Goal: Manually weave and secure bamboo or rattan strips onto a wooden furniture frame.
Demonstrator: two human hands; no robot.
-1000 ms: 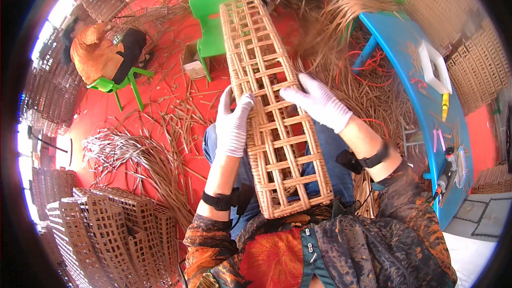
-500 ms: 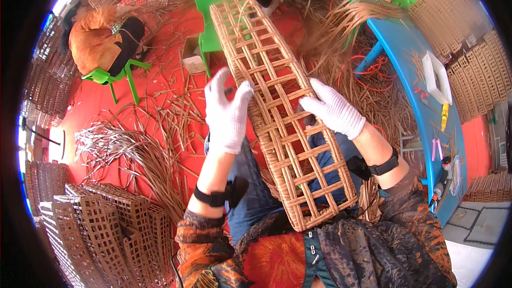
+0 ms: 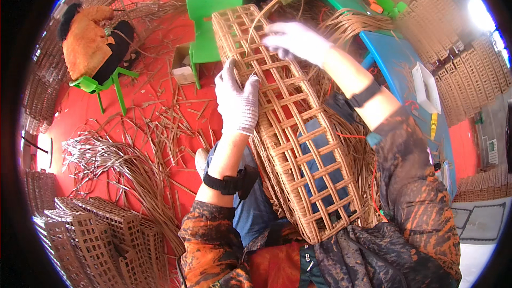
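A long tan woven basket [image 3: 304, 152] with an open grid face lies slanted across my lap, its far end pointing away and to the left. My left hand [image 3: 237, 101], in a white knit glove, is closed on the basket's left edge, thumb toward the grid and fingers along the side. Over the far right part of the basket, my gloved right hand [image 3: 298, 41] is slightly blurred, its fingers apart and stretched leftward. Just beyond those fingertips, a loose weaving strip [image 3: 277, 2] rises from the grid and bends up to the right. My fingertips look apart from it.
A green chair [image 3: 205, 26] stands beyond the basket. Loose strips [image 3: 117, 154] and stacked baskets [image 3: 101, 234] are on the left. A blue table [image 3: 392, 58] with a white tray [image 3: 425, 88] runs along the right. Another person [image 3: 88, 48] sits far left.
My right hand has left the basket's right edge and moved away toward the loose strip. My left hand has closed on the left edge. The view has shifted slightly.
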